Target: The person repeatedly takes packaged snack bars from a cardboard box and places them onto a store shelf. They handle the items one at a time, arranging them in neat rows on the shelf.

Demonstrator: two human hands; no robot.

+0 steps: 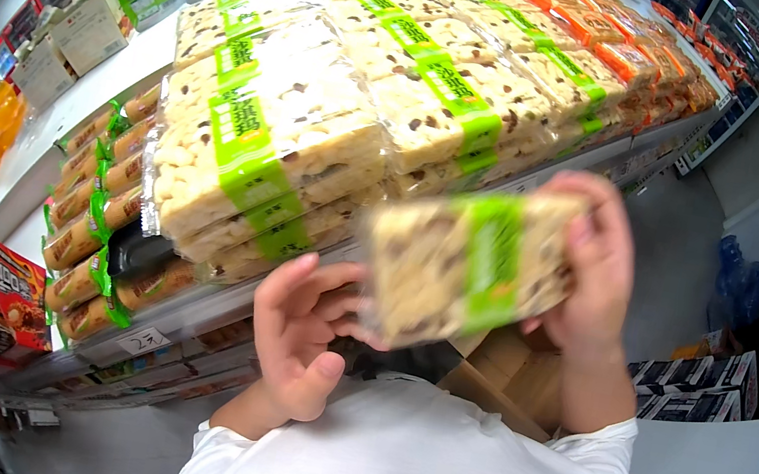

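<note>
My right hand (597,275) grips one end of a clear-wrapped puffed snack block (418,274) with dark bits and a bright green band. The block is blurred and tilted, held in front of the shelf edge. At its other end is my left hand (300,341), fingers spread and curled; some fingertips reach the wrapper's edge, and I cannot tell whether they touch it. Just beyond lie stacked packs of similar green-banded blocks (272,111), in several rows on a white display shelf (25,174).
Rolled snacks (75,237) in green-trimmed wrappers lie left of the stacks, near a red snack box (6,301). Orange-banded packs (624,59) fill the far right. Below my right arm sits an open cardboard box (514,382), with dark printed cartons (696,384) further right.
</note>
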